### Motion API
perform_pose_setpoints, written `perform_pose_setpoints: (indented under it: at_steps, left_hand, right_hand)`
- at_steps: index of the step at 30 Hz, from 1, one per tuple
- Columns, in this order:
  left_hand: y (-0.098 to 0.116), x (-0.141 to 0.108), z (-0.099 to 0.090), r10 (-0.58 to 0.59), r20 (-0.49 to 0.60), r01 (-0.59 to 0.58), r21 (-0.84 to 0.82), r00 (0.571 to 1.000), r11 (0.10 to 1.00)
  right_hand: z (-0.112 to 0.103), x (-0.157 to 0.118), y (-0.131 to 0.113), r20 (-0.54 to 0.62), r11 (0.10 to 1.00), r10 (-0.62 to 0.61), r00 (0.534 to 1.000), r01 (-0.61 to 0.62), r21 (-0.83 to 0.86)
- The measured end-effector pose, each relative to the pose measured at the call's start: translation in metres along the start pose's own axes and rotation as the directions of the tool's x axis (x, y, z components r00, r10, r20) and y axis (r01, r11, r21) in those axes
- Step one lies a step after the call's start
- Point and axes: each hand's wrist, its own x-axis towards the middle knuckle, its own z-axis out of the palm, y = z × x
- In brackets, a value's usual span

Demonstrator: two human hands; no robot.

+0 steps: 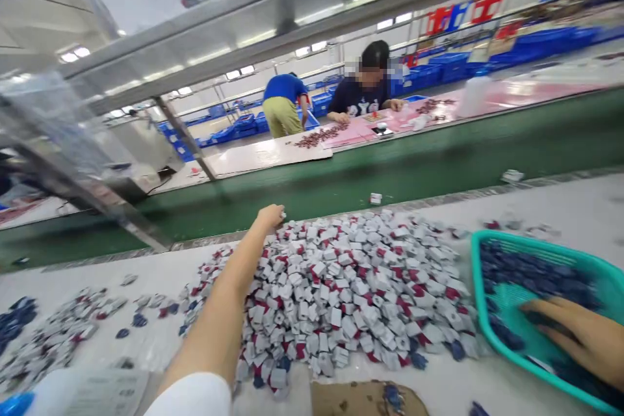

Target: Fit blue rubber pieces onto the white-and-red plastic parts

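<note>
My left hand [271, 216] is stretched across a big heap of small white-and-maroon plastic pieces [336, 286] to the edge of the green belt [302, 188]. Its fingers are closed, with a small whitish piece [283, 214] showing at the tips. On the right, my right hand [575, 331] is inside a teal plastic basket [478, 279] that holds many dark blue pieces [541, 270]. Those fingers are curled, with something dark between thumb and fingers that I cannot make out.
Single white pieces [376, 198] lie on the belt. At left are a smaller scatter of pieces [63, 331] and a metal post [121, 208]. Brown cardboard [361, 400] sits at the front. A co-worker [363, 94] sits beyond the belt; another person [285, 101] bends behind.
</note>
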Motion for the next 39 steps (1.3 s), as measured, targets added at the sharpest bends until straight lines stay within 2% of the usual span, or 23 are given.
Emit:
perform_pose_setpoints:
  at_steps: [2, 4, 6, 9, 11, 12, 13, 14, 15, 16, 17, 19, 22, 25, 28, 31, 36, 39]
  left_hand:
    - [-0.004, -0.004, -0.002, -0.008, -0.02, 0.009, 0.02, 1.0, 1.0]
    - [-0.011, -0.013, -0.012, -0.019, -0.082, 0.02, 0.01, 0.996, 1.0]
    - [-0.02, -0.03, -0.025, -0.022, -0.174, 0.017, -0.032, 0.985, 0.999]
    - [-0.03, -0.073, -0.039, -0.026, -0.31, -0.01, -0.115, 0.95, 0.993]
    - [-0.031, -0.115, -0.036, -0.063, -0.388, -0.077, -0.335, 0.919, 0.939]
    - [-0.029, -0.139, -0.031, -0.099, -0.404, -0.133, -0.508, 0.909, 0.851]
    - [-0.024, -0.164, -0.024, -0.139, -0.388, -0.187, -0.689, 0.911, 0.701]
    - [-0.017, -0.191, -0.014, -0.167, -0.335, -0.213, -0.839, 0.928, 0.5]
    - [-0.009, -0.217, -0.003, -0.162, -0.25, -0.195, -0.936, 0.955, 0.293]
    - [0.001, -0.243, 0.009, -0.12, -0.15, -0.135, -0.983, 0.981, 0.125]
    - [0.011, -0.267, 0.022, -0.058, -0.047, -0.048, -0.999, 0.997, -0.005]
    - [0.031, -0.308, 0.051, 0.063, 0.127, 0.135, -0.979, 0.99, -0.155]
    - [0.052, -0.348, 0.096, 0.114, 0.252, 0.272, -0.938, 0.961, -0.216]
    - [0.063, -0.367, 0.128, 0.045, 0.268, 0.271, -0.931, 0.962, -0.246]
    - [0.069, -0.374, 0.144, -0.023, 0.31, 0.292, -0.914, 0.95, -0.282]
    - [0.072, -0.374, 0.151, -0.075, 0.342, 0.301, -0.897, 0.937, -0.323]
    - [0.076, -0.372, 0.155, -0.123, 0.325, 0.265, -0.897, 0.938, -0.354]
    - [0.077, -0.372, 0.154, -0.146, 0.325, 0.244, -0.882, 0.934, -0.402]
  right_hand:
    - [-0.014, -0.003, -0.005, 0.147, 0.995, 0.02, 0.989, -0.034, 0.095]
    - [-0.025, -0.004, -0.017, 0.18, 0.98, 0.061, 0.982, -0.094, 0.178]
    - [-0.033, -0.006, -0.032, 0.165, 0.964, 0.087, 0.982, -0.125, 0.235]
    - [-0.04, -0.019, -0.055, 0.18, 0.925, 0.103, 0.978, -0.161, 0.344]
    - [-0.04, -0.035, -0.075, 0.218, 0.879, 0.089, 0.972, -0.18, 0.442]
    - [-0.038, -0.044, -0.087, 0.236, 0.858, 0.067, 0.969, -0.177, 0.482]
    - [-0.034, -0.053, -0.1, 0.247, 0.845, 0.033, 0.969, -0.159, 0.51]
    - [-0.028, -0.061, -0.114, 0.248, 0.839, -0.01, 0.969, -0.127, 0.529]
    - [-0.02, -0.07, -0.128, 0.253, 0.842, -0.064, 0.965, -0.084, 0.533]
    - [-0.01, -0.078, -0.142, 0.27, 0.849, -0.128, 0.954, -0.035, 0.527]
    - [0.001, -0.085, -0.154, 0.295, 0.854, -0.191, 0.936, 0.01, 0.52]
    - [0.022, -0.099, -0.174, 0.335, 0.849, -0.305, 0.892, 0.095, 0.52]
    - [0.046, -0.113, -0.188, 0.314, 0.82, -0.439, 0.842, 0.232, 0.524]
    - [0.055, -0.12, -0.188, 0.326, 0.835, -0.51, 0.796, 0.366, 0.412]
    - [0.055, -0.119, -0.189, 0.448, 0.87, -0.49, 0.748, 0.455, 0.192]
    - [0.052, -0.114, -0.196, 0.531, 0.854, -0.482, 0.697, 0.509, 0.107]
    - [0.052, -0.107, -0.208, 0.581, 0.83, -0.488, 0.651, 0.553, 0.077]
    - [0.054, -0.104, -0.209, 0.604, 0.819, -0.505, 0.616, 0.564, 0.109]
